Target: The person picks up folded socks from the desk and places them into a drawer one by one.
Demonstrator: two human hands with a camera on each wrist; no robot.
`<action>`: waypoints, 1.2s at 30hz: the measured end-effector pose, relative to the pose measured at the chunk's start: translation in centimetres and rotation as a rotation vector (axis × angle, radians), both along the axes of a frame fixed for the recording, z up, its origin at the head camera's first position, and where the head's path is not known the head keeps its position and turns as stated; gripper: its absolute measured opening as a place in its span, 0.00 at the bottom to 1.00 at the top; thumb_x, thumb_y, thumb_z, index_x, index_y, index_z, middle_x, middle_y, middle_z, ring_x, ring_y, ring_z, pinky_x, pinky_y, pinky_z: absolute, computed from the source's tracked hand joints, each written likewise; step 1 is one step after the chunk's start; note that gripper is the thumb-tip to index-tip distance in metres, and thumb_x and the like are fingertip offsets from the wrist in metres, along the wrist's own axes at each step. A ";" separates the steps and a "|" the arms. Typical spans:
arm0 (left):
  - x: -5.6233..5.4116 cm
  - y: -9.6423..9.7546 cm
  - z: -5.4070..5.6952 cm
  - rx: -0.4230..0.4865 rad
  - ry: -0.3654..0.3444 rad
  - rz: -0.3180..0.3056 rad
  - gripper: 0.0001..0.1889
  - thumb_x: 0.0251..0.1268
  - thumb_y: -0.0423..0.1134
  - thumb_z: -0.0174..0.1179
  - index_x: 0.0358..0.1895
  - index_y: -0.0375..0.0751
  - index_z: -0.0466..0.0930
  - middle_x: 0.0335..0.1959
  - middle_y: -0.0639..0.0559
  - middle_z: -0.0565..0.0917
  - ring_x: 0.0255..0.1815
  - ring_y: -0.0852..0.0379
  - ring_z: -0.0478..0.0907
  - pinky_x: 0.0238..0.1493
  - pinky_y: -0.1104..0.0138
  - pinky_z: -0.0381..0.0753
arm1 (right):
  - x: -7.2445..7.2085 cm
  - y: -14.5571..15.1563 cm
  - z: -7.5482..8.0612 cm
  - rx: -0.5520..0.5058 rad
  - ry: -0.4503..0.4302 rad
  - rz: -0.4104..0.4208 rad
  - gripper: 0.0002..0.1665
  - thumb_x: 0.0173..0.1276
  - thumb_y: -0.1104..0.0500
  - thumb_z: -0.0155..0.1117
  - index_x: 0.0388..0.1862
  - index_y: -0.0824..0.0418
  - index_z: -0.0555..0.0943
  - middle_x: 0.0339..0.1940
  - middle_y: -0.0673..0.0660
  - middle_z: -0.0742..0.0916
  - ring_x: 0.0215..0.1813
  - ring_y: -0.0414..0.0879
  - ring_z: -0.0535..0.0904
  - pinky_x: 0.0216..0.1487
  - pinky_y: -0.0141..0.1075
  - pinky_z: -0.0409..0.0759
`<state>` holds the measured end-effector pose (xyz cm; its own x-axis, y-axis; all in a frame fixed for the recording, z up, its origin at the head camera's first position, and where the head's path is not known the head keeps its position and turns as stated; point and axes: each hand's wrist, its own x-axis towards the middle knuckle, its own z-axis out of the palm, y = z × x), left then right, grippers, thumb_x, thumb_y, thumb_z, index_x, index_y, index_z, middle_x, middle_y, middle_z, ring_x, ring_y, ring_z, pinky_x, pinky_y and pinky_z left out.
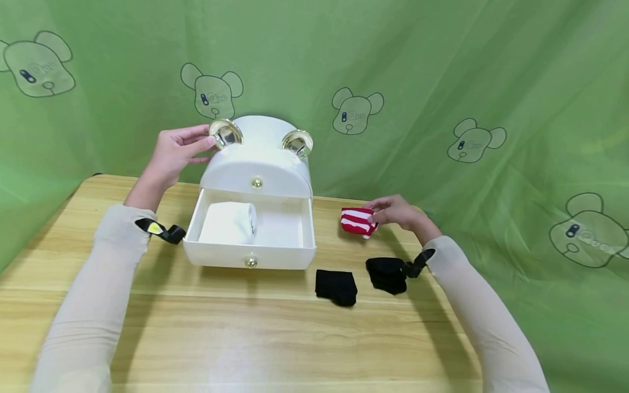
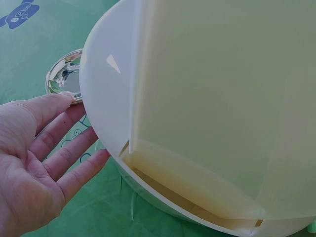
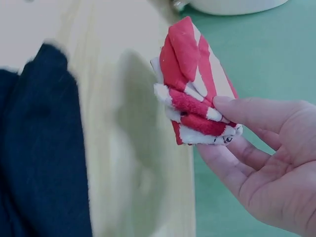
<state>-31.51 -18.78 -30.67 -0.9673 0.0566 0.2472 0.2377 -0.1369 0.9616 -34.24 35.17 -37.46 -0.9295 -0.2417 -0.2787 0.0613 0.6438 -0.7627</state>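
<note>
Red-and-white striped folded cloth bundle (image 1: 357,221): to the right of the white plastic round-topped drawer box (image 1: 233,177), raised over the pale wood-grain desk (image 1: 245,338). Right hand (image 1: 395,212): grip clamped on the bundle, thumb on one side, fingers on the other. Left hand (image 1: 174,152) at the box's upper left: grip pinching the rim of a shiny gold ear-shaped ornament (image 1: 227,134). Its twin, a second gold ear (image 1: 297,143), at the box's upper right. Box's lower drawer (image 1: 216,255) stands out; white rounded object with ridged end (image 1: 226,222) inside, left part. Front-right of box, two separate pieces: folded black cloth (image 1: 336,286) nearer, another black cloth (image 1: 385,273) farther. Behind box, green bear-print curtain (image 1: 295,54).
</note>
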 end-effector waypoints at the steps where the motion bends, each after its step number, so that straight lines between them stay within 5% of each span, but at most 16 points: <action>1: 0.0 0.0 0.0 -0.001 0.000 0.000 0.21 0.64 0.32 0.70 0.60 0.40 0.82 0.38 0.60 0.91 0.42 0.60 0.89 0.43 0.68 0.93 | 0.1 -0.2 0.4 -0.006 0.008 0.001 0.31 0.65 0.65 0.73 0.66 0.68 0.77 0.55 0.65 0.85 0.44 0.41 0.85 0.59 0.46 0.90; 21: 0.0 0.0 -0.2 -0.030 -0.007 0.003 0.23 0.65 0.34 0.70 0.63 0.37 0.79 0.38 0.62 0.91 0.39 0.64 0.88 0.42 0.69 0.93 | 4.1 -4.7 9.2 -0.301 0.027 -0.047 0.28 0.62 0.68 0.74 0.62 0.58 0.82 0.49 0.52 0.89 0.53 0.47 0.86 0.57 0.38 0.90; 36: -0.1 0.0 -0.2 -0.025 -0.008 0.002 0.24 0.65 0.34 0.70 0.63 0.36 0.78 0.38 0.61 0.91 0.39 0.64 0.88 0.43 0.69 0.92 | 8.3 -10.2 14.2 -0.263 0.037 0.059 0.25 0.63 0.69 0.73 0.60 0.61 0.84 0.51 0.55 0.89 0.52 0.49 0.86 0.55 0.39 0.91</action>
